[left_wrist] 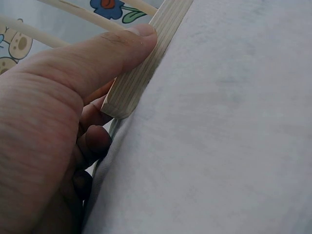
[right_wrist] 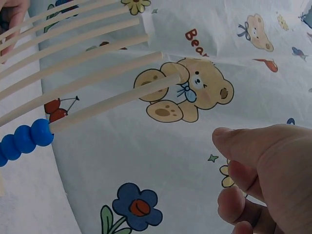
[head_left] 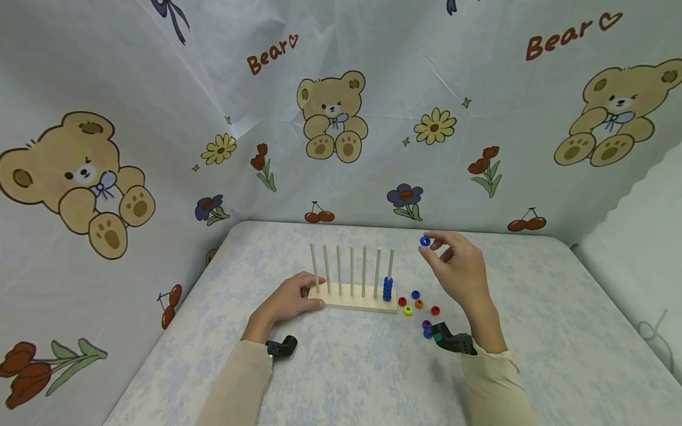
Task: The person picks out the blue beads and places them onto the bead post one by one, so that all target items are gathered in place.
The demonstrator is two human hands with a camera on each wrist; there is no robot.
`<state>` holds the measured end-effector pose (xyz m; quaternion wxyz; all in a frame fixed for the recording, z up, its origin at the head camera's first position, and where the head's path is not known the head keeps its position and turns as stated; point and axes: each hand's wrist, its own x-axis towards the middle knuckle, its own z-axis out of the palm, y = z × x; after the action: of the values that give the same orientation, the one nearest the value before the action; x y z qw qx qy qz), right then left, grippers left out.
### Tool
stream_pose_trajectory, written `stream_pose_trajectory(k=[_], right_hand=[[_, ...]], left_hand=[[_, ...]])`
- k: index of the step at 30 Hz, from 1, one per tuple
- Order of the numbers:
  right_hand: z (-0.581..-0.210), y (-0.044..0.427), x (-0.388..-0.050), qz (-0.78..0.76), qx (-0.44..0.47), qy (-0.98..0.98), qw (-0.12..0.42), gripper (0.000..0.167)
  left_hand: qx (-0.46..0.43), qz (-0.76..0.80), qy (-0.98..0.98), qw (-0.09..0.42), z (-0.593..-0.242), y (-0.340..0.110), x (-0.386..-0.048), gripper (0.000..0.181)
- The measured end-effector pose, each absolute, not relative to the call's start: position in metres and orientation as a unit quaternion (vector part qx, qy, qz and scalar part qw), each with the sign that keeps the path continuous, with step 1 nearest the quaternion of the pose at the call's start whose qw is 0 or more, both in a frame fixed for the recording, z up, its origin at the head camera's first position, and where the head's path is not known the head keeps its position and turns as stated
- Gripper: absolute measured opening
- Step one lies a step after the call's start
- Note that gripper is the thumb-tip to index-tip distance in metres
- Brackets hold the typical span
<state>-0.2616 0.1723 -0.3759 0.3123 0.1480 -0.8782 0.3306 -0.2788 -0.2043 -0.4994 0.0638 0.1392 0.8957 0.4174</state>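
My left hand (head_left: 289, 297) grips the left end of a wooden peg stand (head_left: 351, 306). In the left wrist view its thumb lies along the front of the base (left_wrist: 134, 80), with the other fingers partly hidden behind. Several upright pegs rise from the stand. Stacked blue beads (head_left: 387, 289) sit low on the rightmost peg (right_wrist: 117, 100). Up and right of that peg, my right hand (head_left: 459, 266) pinches a blue bead (head_left: 424, 241) between thumb and fingertips, held above the table. The right wrist view shows that hand (right_wrist: 273, 170) beside the peg tops, apart from them.
Loose beads lie right of the stand: red (head_left: 402, 301), yellow (head_left: 407, 310), blue (head_left: 415, 294), orange (head_left: 419, 304), another red (head_left: 436, 310). A purple bead (head_left: 427, 324) and a blue one lie nearer, by the right wrist camera (head_left: 453, 340). A bear-print sheet (head_left: 383, 171) hangs behind the table.
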Motion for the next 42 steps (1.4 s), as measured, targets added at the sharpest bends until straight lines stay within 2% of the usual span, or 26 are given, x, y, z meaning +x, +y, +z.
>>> stream_pose_trajectory(k=[9, 42], right_hand=[[-0.372, 0.162, -0.256, 0.334, 0.179, -0.869, 0.319, 0.029], [-0.378, 0.132, -0.255, 0.342, 0.233, -0.864, 0.286, 0.027]], left_hand=[[0.133, 0.416, 0.897, 0.066, -0.501, -0.204, -0.278, 0.049], [0.138, 0.414, 0.898, 0.059, -0.496, -0.201, -0.276, 0.05]])
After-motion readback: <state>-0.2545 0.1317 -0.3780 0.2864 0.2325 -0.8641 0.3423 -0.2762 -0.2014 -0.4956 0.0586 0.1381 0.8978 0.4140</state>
